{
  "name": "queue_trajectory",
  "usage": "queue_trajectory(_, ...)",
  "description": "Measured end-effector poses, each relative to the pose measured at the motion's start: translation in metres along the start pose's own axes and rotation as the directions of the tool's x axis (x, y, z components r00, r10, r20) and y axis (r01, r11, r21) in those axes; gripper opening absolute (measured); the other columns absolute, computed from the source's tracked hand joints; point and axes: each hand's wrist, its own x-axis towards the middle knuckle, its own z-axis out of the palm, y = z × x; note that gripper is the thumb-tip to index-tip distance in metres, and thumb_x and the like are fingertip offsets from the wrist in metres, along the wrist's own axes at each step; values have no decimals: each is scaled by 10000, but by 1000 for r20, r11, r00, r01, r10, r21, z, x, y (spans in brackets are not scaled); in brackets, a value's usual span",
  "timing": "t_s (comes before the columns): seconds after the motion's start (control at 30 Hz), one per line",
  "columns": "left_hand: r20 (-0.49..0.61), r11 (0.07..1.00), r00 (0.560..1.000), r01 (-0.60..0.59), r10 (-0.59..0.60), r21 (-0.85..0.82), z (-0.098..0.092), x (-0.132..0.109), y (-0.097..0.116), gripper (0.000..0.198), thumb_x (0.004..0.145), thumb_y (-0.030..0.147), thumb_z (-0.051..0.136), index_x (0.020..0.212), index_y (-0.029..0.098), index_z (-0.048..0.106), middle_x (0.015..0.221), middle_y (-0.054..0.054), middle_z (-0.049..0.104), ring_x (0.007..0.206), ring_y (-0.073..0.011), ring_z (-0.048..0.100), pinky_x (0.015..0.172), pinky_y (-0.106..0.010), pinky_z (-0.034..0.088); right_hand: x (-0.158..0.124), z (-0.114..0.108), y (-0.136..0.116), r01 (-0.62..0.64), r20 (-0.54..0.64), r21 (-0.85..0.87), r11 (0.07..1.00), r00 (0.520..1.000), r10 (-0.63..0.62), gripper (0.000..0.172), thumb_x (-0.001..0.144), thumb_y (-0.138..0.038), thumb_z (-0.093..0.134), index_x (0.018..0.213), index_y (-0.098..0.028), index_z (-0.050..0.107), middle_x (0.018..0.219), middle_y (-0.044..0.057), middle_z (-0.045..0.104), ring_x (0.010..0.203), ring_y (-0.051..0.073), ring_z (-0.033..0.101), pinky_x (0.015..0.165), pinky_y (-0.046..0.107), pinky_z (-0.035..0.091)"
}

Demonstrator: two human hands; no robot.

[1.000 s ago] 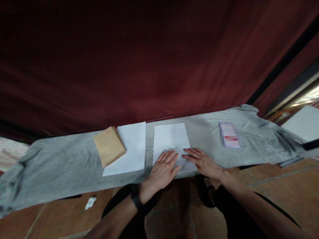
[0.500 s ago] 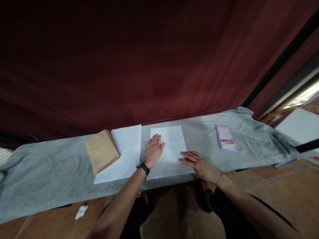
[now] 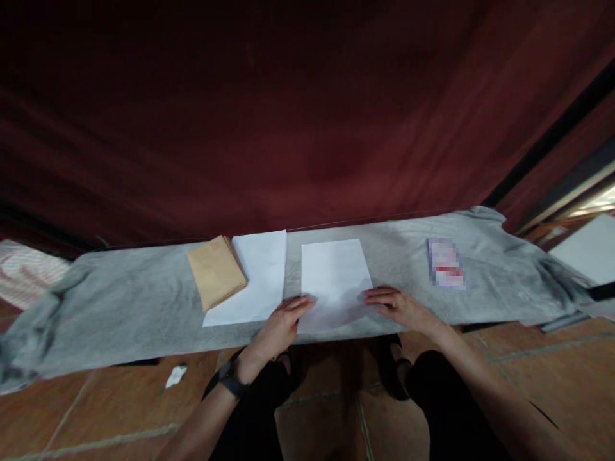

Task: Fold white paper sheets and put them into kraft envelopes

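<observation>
A white sheet of paper (image 3: 334, 269) lies before me on a long surface draped in grey cloth. Its near part looks shaded and seems slightly raised. At the sheet's left edge, my left hand (image 3: 288, 315) has its fingers held together over the paper, its thumb hidden. My right hand (image 3: 396, 306) is at the right edge, fingertips pointing inward on the paper. To the left lie more white paper (image 3: 264, 275) and, partly over it, a stack of brown envelopes (image 3: 216, 272).
A pixelated purple-and-red item (image 3: 446, 266) lies on the grey cloth (image 3: 129, 301) to the right. A dark red curtain (image 3: 307, 128) hangs behind. On the tiled floor (image 3: 129, 410) is a crumpled white scrap (image 3: 175, 376). A white board-like surface (image 3: 589, 250) stands at far right.
My left hand has moved off the middle of the sheet, toward me and to its left edge. My right hand stays by the right edge. The view has shifted slightly.
</observation>
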Motion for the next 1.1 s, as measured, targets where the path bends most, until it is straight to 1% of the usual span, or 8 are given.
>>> queue_trajectory(0.13,-18,1000,1000,-3,3,0,7,14,-5,577,719,-43,604,1199,249,739,1406,-68,650,1323,-227,578,1175,-439,417,6,-1,1,-26,-23,55,998,999,28,271,957,-315,572,1122,-277,784,1234,48,748,1175,241,678,1048,405,531)
queue_trajectory(0.27,-63,965,983,156,-172,-211,-2,29,1,195,839,220,655,986,216,784,1099,-62,776,1059,-245,695,972,-381,531,13,-3,5,-199,-61,62,978,977,202,372,958,-467,517,874,-237,797,842,41,784,823,243,725,798,369,578)
queue_trajectory(0.37,-103,815,920,279,-378,-507,-9,46,2,341,831,485,663,875,159,753,773,-32,724,759,-207,656,699,-298,516,25,-4,10,-264,-158,107,958,947,279,429,944,-524,487,855,-209,763,746,21,737,699,216,675,669,314,523)
queue_trajectory(0.47,-179,714,850,281,-496,-641,-7,65,-5,414,746,569,697,688,162,647,611,21,575,609,-137,519,582,-241,396,39,-3,11,-279,-260,137,950,916,307,438,941,-542,462,861,-200,722,748,13,715,684,194,646,631,277,472)
queue_trajectory(0.57,-271,749,808,284,-523,-598,-1,81,-13,402,749,547,661,605,193,537,568,50,468,579,-116,428,551,-233,324,51,1,9,-377,-308,42,925,876,371,396,957,-494,443,831,-205,683,707,12,692,657,183,639,623,263,440)
queue_trajectory(0.73,-395,844,770,334,-501,-418,1,103,-16,331,836,426,563,596,217,472,555,61,426,564,-117,404,557,-245,294,69,5,0,-517,-334,-274,811,842,423,284,1008,-349,435,1036,-212,682,899,66,767,781,195,711,669,251,431)
queue_trajectory(0.9,-419,850,741,421,-524,-317,-3,119,-17,348,873,413,540,589,223,475,545,53,448,548,-126,422,566,-264,272,86,7,-4,-592,-331,-415,691,806,491,282,1037,-326,431,1069,-206,684,922,81,779,821,202,728,688,252,428)
queue_trajectory(1.1,-383,814,722,462,-576,-353,-6,123,-21,412,905,492,500,591,226,473,552,41,462,561,-136,443,567,-272,275,97,5,-4,-627,-333,-441,642,779,532,288,1043,-349,433,1054,-218,690,920,86,775,838,213,725,699,270,423)
